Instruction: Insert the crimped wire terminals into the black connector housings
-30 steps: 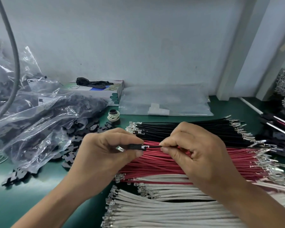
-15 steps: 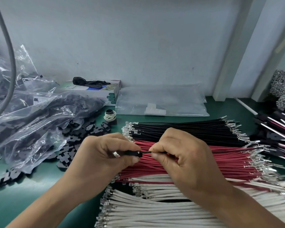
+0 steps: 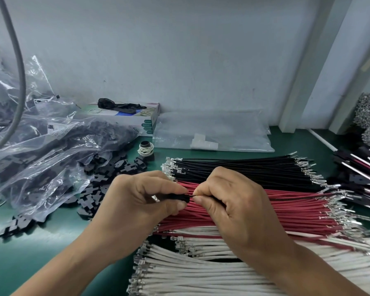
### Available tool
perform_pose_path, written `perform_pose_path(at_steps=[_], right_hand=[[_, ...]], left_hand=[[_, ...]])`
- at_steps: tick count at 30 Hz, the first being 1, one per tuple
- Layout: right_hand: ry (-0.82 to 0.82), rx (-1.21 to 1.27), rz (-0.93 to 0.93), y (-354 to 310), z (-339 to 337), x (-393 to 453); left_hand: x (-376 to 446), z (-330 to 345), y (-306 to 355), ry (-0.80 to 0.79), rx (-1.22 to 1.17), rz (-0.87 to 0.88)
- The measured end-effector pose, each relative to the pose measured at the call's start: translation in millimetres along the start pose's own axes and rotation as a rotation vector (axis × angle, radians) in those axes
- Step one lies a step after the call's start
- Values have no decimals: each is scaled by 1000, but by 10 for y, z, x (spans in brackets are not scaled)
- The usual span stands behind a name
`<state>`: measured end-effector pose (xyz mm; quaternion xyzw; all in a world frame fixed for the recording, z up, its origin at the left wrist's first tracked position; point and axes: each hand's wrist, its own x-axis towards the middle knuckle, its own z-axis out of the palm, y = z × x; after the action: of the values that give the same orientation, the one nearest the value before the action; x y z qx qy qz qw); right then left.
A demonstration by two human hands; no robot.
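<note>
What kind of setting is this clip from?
Most likely a wire-harness assembly bench in a small factory: sorted bundles of black wires, red wires and white wires with crimped terminals lie on a green mat, beside a plastic bag of black housings.

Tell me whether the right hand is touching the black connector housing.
Cannot tell. In the head view the right hand pinches a black wire right at the black connector housing; any gap is hidden.

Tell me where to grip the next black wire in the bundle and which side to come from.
Judging by the layout, pinch a black wire on its insulation just behind the crimped terminals at its left end, coming from above. The wires lie flat, side by side, and the bare metal tips should stay free to enter a housing.
</note>
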<state>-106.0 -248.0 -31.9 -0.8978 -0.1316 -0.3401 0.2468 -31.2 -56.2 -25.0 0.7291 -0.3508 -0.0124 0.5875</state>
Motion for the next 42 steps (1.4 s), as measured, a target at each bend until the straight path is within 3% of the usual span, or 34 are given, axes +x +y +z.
perform_pose_path(at_steps=[4, 8, 9, 11, 14, 25, 32, 42], right_hand=[[37, -59, 5, 26, -25, 25], [226, -290, -99, 45, -117, 48], [208, -290, -123, 42, -117, 34], [22, -293, -114, 26, -63, -16], [-212, -250, 50, 13, 37, -35], [-85, -59, 194, 55, -57, -19], [-19, 23, 168, 99, -72, -17], [28, 43, 76, 59, -134, 9]], left_hand=[[5, 12, -20, 32, -35, -37], [31, -29, -45, 164, -67, -110], [35, -56, -49, 203, -93, -137], [46, -102, -53, 253, -141, -180], [63, -104, -48, 260, -174, -221], [95, -154, -73, 288, -264, -273], [96, -182, -50, 264, -350, -328], [95, -183, -17, 73, -553, -438]])
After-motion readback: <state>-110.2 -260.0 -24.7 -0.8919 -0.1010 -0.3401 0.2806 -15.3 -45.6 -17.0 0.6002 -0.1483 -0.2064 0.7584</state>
